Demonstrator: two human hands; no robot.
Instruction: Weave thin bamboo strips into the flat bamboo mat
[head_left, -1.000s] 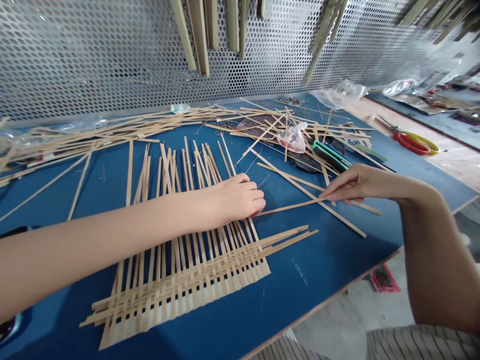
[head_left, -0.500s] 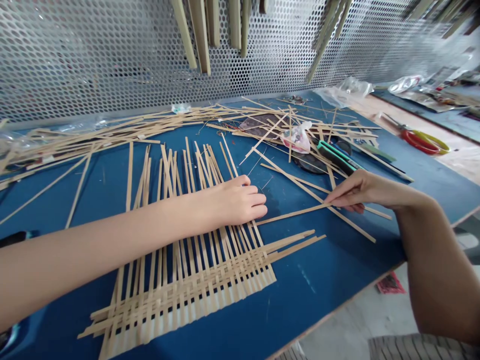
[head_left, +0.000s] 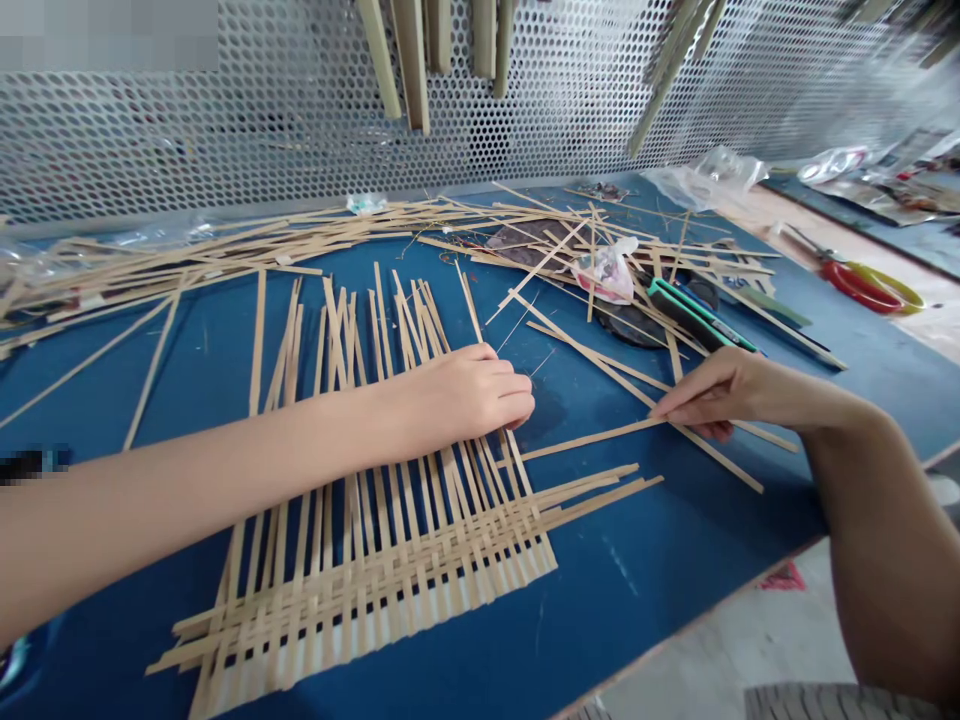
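My left hand (head_left: 472,395) lies on the loose upright ends of a flat woven bamboo-strip mat (head_left: 360,585), on the blue table top (head_left: 637,530). Its fingers curl together, and whether they grip a strip is hidden. My right hand (head_left: 720,393) pinches a thin bamboo strip (head_left: 592,440) between thumb and fingers. That strip points left towards the mat, and its free end stops just short of my left hand. Two longer loose strips (head_left: 637,385) lie under and beside my right hand.
A heap of loose bamboo strips (head_left: 225,235) runs along the table's back. Among them lie a plastic bag (head_left: 607,272) and a teal-and-black tool (head_left: 694,315). Red-and-yellow-handled scissors (head_left: 870,287) lie farther right. Bamboo slats (head_left: 409,50) hang on a perforated metal panel (head_left: 225,120).
The whole scene drifts slightly right and up in view. Both hands stay in the same places relative to the strips, and my right hand keeps its pinch.
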